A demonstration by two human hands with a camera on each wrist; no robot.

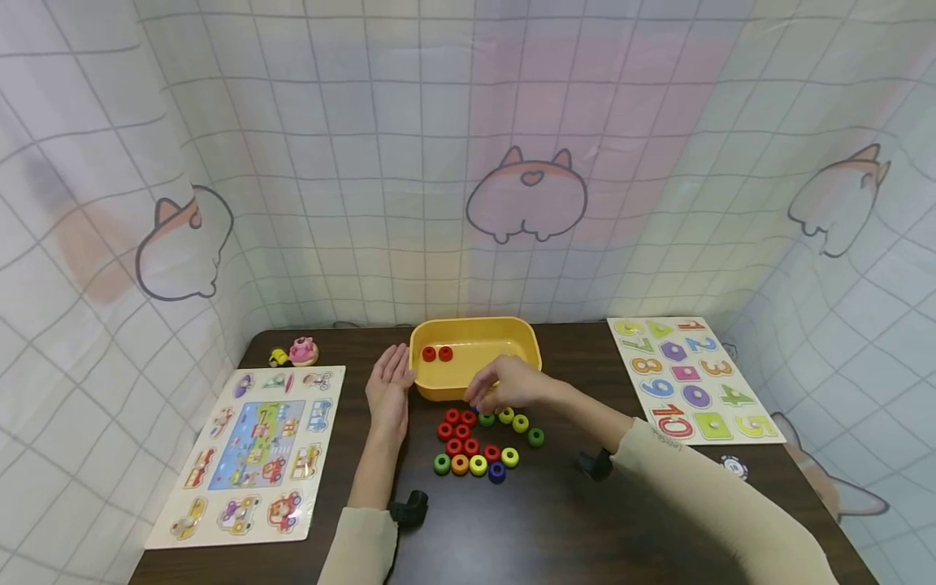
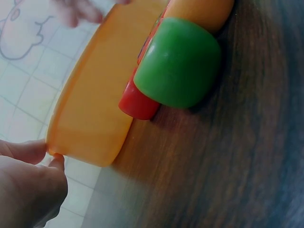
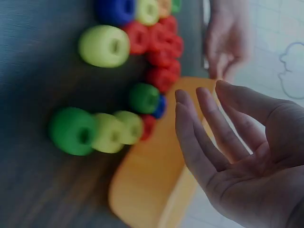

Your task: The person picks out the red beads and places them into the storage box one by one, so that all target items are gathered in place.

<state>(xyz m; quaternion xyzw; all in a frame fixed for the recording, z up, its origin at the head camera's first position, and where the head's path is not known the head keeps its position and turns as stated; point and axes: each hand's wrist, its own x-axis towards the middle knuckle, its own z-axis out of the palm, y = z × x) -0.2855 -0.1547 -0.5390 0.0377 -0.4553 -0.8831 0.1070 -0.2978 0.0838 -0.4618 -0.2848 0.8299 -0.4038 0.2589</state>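
A shallow yellow plastic tub (image 1: 475,375) stands at the back of the table with two red beads (image 1: 446,353) inside. My left hand (image 1: 387,396) is at its left end; in the left wrist view the thumb and a finger pinch the rim corner. Over the tub's near edge hovers my right hand (image 1: 515,382), fingers loosely bent and nothing held in the right wrist view. Just in front of the tub lie loose beads with holes: several red ones (image 1: 462,431), several yellow-green ones (image 1: 520,423), green ones (image 1: 536,437), an orange one (image 1: 459,464) and blue ones (image 1: 497,472).
On the left lies a picture puzzle board (image 1: 322,455), with a pink toy (image 1: 303,351) and a small yellow toy (image 1: 279,357) behind it. A number puzzle board (image 1: 702,382) lies on the right, near a round chip (image 1: 734,466). A patterned curtain (image 1: 409,162) encloses the table.
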